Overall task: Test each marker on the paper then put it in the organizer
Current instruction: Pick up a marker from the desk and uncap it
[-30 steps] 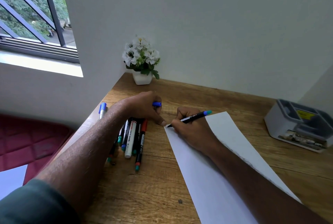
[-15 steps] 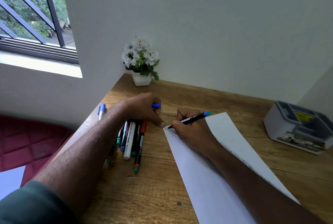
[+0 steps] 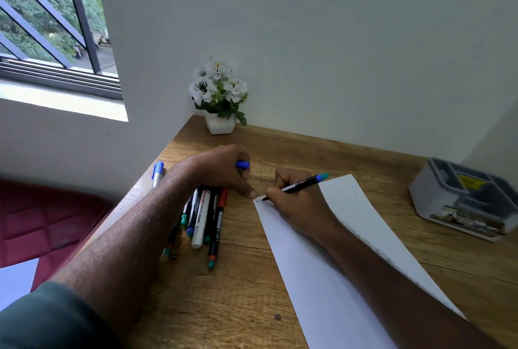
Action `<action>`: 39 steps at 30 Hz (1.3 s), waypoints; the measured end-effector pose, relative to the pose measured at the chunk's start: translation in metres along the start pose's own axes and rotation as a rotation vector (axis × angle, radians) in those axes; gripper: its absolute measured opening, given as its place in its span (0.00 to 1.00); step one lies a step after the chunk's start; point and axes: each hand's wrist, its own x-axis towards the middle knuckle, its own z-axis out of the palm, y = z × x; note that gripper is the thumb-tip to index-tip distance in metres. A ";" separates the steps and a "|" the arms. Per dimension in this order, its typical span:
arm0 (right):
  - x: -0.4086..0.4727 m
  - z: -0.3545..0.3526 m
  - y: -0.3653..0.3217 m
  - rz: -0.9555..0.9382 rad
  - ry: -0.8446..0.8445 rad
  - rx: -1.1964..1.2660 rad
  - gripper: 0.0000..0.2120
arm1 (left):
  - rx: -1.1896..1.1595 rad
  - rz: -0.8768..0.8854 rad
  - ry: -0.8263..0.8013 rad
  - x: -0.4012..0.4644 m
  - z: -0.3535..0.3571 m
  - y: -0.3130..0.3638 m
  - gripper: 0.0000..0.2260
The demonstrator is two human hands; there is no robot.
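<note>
a: what's hard to make out?
b: the faint marks at the paper (image 3: 322, 278) corner under the marker (image 3: 297, 187) tip; they're too small to read. the right hand (image 3: 297, 202) covers the paper's top left part, and the forearm hides a long strip of it. the near end of the sheet runs out of view at the bottom.
a: and the organizer (image 3: 462, 200)?
b: grey, at the far right of the desk (image 3: 238, 292), well apart from the paper. its compartments look dark, with a yellow label inside; what they hold i can't tell. the print on its front is blurred.
a: the other markers?
b: a pile (image 3: 203, 217) lies on the desk just left of the paper, with its far ends hidden under the left hand (image 3: 224, 172). one white one reads something like "white board". a single pen with a blue cap (image 3: 157, 173) lies apart at the desk's left edge, partly behind the left forearm.
a: anything else around?
b: a white pot of white flowers (image 3: 219, 96) in the far corner, a barred window (image 3: 50, 26) up left, a red cushion (image 3: 42, 222) below the desk edge.
a: hands?
b: the right grips the black marker in a writing hold, its tip on the paper's top left corner, its teal end pointing up right. the left is curled round a blue cap (image 3: 242, 164), with its thumb pressing down at the paper's corner beside the tip.
</note>
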 end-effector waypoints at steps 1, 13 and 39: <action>0.000 0.000 0.000 0.002 0.003 -0.005 0.16 | 0.000 0.000 0.000 0.000 0.000 0.000 0.19; 0.001 -0.001 0.000 0.013 0.023 -0.035 0.18 | 0.001 0.002 0.008 0.001 0.001 0.000 0.19; 0.001 -0.008 0.002 0.046 0.033 0.053 0.13 | 0.022 0.026 0.005 0.000 0.001 0.003 0.18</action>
